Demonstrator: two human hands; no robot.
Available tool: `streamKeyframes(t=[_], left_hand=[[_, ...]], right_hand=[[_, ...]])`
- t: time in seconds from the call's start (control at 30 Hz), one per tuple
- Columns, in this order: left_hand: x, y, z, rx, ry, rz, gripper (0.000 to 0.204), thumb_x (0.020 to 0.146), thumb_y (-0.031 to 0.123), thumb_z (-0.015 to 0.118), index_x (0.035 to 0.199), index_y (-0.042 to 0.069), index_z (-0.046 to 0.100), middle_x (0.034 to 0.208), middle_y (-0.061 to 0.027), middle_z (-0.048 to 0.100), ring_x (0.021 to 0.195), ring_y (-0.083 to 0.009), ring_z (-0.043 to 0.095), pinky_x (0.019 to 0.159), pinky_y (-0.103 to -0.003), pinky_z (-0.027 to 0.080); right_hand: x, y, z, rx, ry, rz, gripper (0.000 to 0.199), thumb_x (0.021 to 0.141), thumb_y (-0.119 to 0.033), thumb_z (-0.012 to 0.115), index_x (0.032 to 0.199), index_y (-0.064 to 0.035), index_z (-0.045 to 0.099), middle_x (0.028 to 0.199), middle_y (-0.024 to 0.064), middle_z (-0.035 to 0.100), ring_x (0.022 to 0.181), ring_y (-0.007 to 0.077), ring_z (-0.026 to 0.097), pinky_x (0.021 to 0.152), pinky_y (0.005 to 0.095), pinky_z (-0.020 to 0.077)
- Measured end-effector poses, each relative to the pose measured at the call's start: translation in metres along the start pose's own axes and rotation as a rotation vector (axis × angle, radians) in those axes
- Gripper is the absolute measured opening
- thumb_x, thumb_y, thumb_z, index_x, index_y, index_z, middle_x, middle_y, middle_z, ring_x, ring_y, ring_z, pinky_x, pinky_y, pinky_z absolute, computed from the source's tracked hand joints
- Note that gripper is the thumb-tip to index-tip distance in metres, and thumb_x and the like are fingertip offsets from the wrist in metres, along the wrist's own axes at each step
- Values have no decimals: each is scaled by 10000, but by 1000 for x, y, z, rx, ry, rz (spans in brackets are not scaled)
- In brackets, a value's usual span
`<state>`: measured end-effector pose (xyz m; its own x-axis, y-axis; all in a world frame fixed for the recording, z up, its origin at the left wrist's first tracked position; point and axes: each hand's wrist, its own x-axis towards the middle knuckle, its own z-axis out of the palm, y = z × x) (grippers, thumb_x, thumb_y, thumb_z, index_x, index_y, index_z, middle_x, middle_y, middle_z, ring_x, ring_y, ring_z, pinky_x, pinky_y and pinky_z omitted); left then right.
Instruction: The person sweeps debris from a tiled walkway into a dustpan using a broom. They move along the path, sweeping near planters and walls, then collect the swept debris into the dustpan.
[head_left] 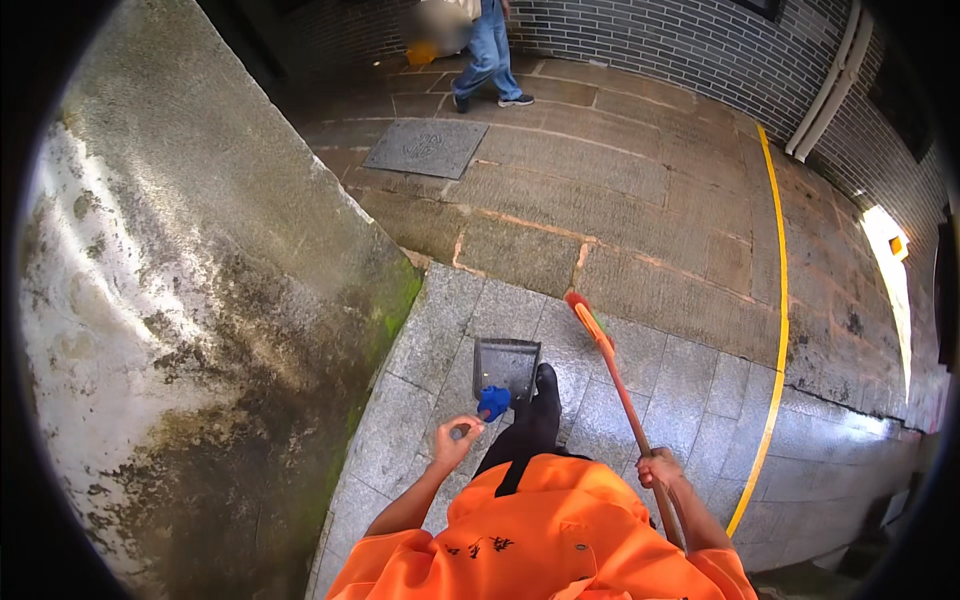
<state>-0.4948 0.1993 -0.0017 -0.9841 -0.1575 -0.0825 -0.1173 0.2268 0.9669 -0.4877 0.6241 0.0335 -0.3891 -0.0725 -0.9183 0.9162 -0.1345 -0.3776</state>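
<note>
- Outdoors, head view looks down on a person in an orange vest (545,535) standing on grey stone paving (690,390).
- Left hand (457,437) closed around the top of a thin handle, fingers curled on it; that handle runs far-right down to a blue joint (493,402).
- Blue joint sits at the near edge of a dark grey dustpan (506,365), which rests just above or on the paving, far of the person's dark shoe (546,382); cannot tell if it touches the ground.
- Right hand (659,467) clamped on the orange broom handle (625,400), near its lower visible end.
- Broom handle slants up and left from the right hand; broom head (583,312) with a bit of green sits on the paving, just right and far of the dustpan.
- Hands well apart, one either side of the body, each gripping its own tool.
- Left side: big weathered stone wall (210,280), stained, moss along its base.
- Far: wider brownish paving slabs, a flat square metal cover (426,147) set in them.
- Yellow line (778,300) painted on the ground runs near to far on the right.
- Another person in blue jeans (488,55) walks at the far edge, beside a grey brick wall (690,40); white pipes (830,85) run down that wall at far right.
</note>
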Motion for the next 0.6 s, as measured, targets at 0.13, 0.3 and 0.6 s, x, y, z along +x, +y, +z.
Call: streamKeyframes(t=[0.13,0.3,0.6], left_hand=[[59,-4,27,-42,32,-73,97,706,20,674,708,-1,579,786,-54,622,709,-91,555,631,-225,438],[118,3,43,-50,54,-84,92,713,-14,657,715,-4,566,783,-75,607,716,-117,546,636,-251,437],[171,35,61,58,79,-103,134,675,-48,663,739,20,567,821,-104,616,752,-196,598,672,-286,468]], right_hand=[[17,-80,14,-229,-1,2,68,691,-10,536,679,6,471,503,32,420,360,101,388,314,239,291],[51,-170,24,-629,3,-13,106,696,-52,534,626,7,479,513,51,477,371,117,439,340,265,330],[173,-363,93,-1176,-30,-195,202,719,-59,476,698,127,551,575,178,575,476,209,595,480,337,479]])
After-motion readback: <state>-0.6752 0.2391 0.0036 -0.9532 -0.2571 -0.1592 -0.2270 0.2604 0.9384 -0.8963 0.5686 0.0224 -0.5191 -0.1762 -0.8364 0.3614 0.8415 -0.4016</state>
